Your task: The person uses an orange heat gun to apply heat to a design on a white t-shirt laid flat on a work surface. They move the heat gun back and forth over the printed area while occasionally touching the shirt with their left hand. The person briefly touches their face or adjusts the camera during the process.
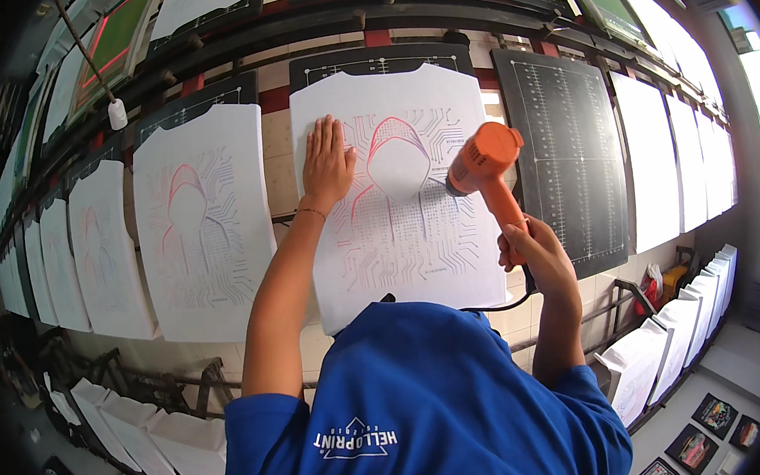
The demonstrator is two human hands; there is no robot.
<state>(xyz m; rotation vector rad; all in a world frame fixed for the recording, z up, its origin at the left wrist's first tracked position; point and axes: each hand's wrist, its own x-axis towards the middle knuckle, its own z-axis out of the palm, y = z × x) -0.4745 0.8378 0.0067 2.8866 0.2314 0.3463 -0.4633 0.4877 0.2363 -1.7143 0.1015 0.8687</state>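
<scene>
We have the orange heat gun [484,162] clasped in our right hand [537,247], fingers wrapped shut around its handle low down, the barrel tilted up and to the left of the grip so its nozzle faces the printed white shirt [399,191] stretched on the black pallet [380,63]. The nozzle sits just off the cloth, beside the red hooded figure print [396,151] at the shirt's middle. A dark cord [497,304] trails down from below the grip toward our blue sleeve. Our left hand [327,161] holds nothing; it lies flat and open on the shirt, palm down, across the print from the gun and a little higher than the handle.

We judge the step in hand to be drying the fresh print with hot air while the flat hand keeps the cloth still. The next move, as we read it, calls for sweeping the nozzle evenly over the rest of the design without letting it touch the fabric, and keeping our left fingers out of the hot stream.

Farther from the grip, to its left past the flat hand, hangs a second printed shirt [200,225] with the same figure; to its right stands a bare black board with a white grid [561,161], then a row of plain white shirts [651,162]
</scene>
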